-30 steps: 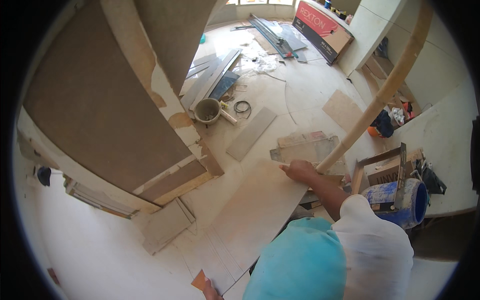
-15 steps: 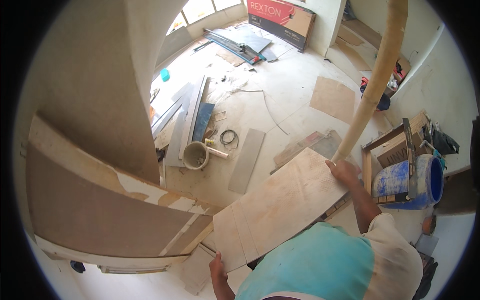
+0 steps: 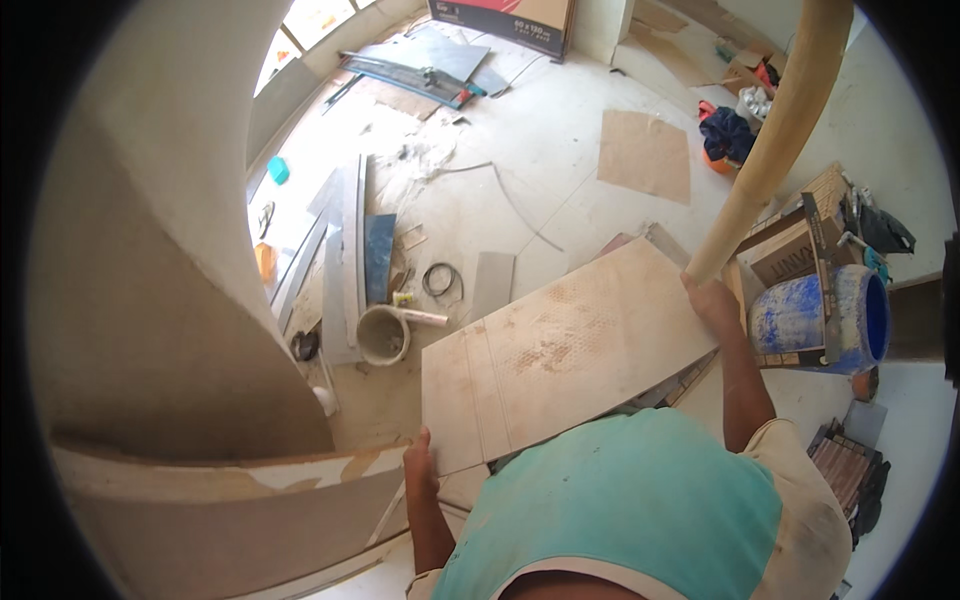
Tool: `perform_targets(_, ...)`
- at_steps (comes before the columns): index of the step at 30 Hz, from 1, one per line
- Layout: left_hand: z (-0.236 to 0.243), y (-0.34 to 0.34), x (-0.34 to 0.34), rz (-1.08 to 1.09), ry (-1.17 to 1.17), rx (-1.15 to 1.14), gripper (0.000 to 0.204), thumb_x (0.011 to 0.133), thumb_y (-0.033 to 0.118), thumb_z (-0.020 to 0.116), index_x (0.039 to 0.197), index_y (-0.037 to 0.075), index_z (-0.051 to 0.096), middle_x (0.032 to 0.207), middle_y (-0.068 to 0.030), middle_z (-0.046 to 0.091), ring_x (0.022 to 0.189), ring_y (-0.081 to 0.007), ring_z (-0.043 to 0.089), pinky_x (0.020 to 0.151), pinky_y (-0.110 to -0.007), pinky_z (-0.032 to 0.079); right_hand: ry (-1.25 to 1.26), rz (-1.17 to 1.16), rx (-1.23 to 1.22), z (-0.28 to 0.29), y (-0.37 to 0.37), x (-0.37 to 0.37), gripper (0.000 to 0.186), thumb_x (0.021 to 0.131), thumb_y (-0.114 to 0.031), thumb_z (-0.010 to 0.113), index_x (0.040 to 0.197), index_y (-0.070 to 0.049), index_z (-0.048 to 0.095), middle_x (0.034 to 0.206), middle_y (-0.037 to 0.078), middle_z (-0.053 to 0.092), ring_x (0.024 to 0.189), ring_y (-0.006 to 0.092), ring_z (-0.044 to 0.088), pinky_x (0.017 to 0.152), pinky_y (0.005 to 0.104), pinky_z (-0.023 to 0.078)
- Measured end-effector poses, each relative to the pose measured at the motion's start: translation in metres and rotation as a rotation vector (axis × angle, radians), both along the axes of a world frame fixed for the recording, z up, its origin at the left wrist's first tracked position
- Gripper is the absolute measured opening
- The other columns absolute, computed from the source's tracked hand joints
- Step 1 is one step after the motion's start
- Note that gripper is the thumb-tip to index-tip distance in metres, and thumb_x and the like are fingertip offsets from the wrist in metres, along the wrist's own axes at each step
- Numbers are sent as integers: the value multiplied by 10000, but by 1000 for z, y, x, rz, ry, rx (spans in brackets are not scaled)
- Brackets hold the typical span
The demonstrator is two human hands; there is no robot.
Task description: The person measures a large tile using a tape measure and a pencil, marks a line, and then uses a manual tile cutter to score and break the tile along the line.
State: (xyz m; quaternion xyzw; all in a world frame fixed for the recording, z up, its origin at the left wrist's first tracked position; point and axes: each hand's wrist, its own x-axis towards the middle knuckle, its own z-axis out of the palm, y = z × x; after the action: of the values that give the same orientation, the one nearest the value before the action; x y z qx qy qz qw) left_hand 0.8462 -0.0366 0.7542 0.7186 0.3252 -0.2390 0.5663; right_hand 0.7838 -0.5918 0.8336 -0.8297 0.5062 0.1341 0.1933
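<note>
My left hand [image 3: 422, 455] is closed on the near left end of a large pale rectangular tile [image 3: 560, 355], its dusty, textured face upward with straight lines across the left part. My right hand [image 3: 712, 308] grips the tile's far right corner, right beside the lower visible end of a tall bamboo pole [image 3: 770, 150]; whether it touches the pole I cannot tell. The tile is held in front of my body, over part of the floor and some flat pieces that it partly hides.
A grey bucket [image 3: 383, 342], coiled cable [image 3: 440, 270] and long strips [image 3: 355, 240] lie ahead-left. A tile cutter [image 3: 400, 78] is farther back. A blue barrel [image 3: 820, 320] and cartons [image 3: 785, 255] are at right. A plastered wall [image 3: 170, 330] and board ledge [image 3: 250, 470] edge the left.
The tile and both my hands have risen in the view, the tile now lying more crosswise with my right hand farther right. The view has shifted, bringing the left wall and ledge lower and closer.
</note>
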Motion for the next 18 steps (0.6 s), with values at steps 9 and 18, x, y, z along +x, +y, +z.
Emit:
perform_targets(9,34,-16,135,-153,171,93,578,907,424,599,1184,-83,562,1046,-128,612,864,-190,551,759,-372,457,-6,-141,-68,2,4,48,785,882,-629,412,1072,98,637,1056,313,631,1115,398,580,1024,496,339)
perform_targets(18,33,-24,164,-184,-88,13,551,942,427,545,1163,-76,578,1069,-135,601,963,-215,538,920,-354,400,154,-135,15,-25,-3,100,826,882,-673,359,1033,85,651,1014,304,641,1056,422,601,909,452,465)
